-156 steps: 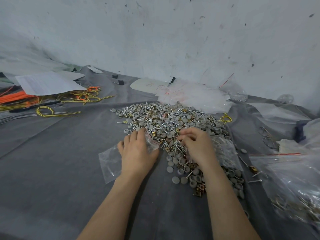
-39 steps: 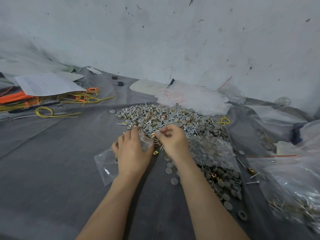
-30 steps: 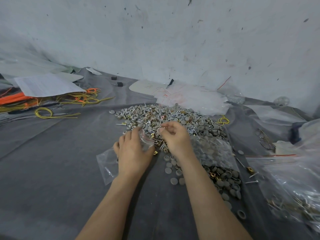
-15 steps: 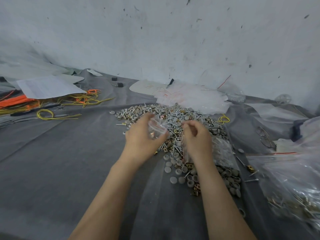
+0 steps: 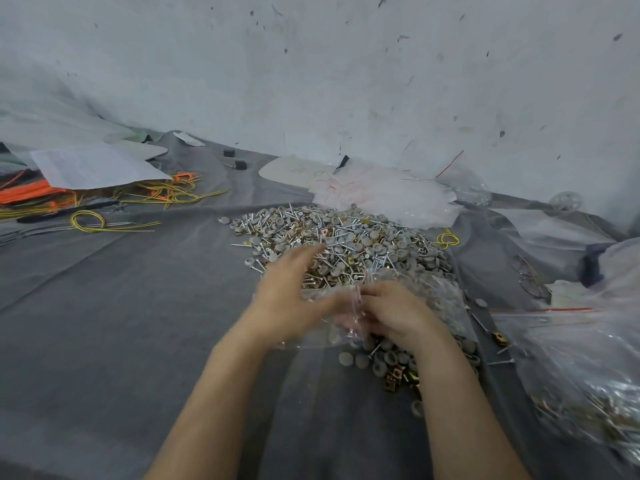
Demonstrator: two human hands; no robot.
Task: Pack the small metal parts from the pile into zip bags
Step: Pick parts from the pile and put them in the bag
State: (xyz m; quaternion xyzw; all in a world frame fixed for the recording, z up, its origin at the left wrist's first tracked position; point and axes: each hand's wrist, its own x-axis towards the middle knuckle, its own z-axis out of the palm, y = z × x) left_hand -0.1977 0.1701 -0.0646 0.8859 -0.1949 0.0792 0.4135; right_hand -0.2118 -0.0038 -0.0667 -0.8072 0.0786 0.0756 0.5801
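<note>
Between the two hands, just on the near side of the pile, hangs the small zip bag (image 5: 334, 327), clear and nearly flat, with only a few blurred pieces showing inside. The right hand (image 5: 398, 313) has its grip on the bag's right edge, fingers curled in and pinching the plastic where a thin red zip line runs. That suggests the mouth faces right and the long axis lies across, left to right. The left hand (image 5: 287, 303) is smeared by motion. Its fingers reach forward fairly straight and its thumb points at the bag's left part, but I cannot tell whether it holds the plastic or only touches it. Straight ahead of both hands, beyond the bag, the pile (image 5: 346, 237) of screws, grey caps and brass clips spreads over the grey-clothed desk (image 5: 121, 323). The left fingertips are over its near edge, so that hand is the nearer one for the next pick. The right hand looks better placed to keep the mouth open, or else to press the zip closed. A bulging bag of grey caps (image 5: 440, 299) sits just right of the right hand, with loose brass clips (image 5: 398, 377) nearer the body. Farther right lies a large filled bag (image 5: 588, 393), and empty bags (image 5: 381, 195) are stacked behind the pile.
</note>
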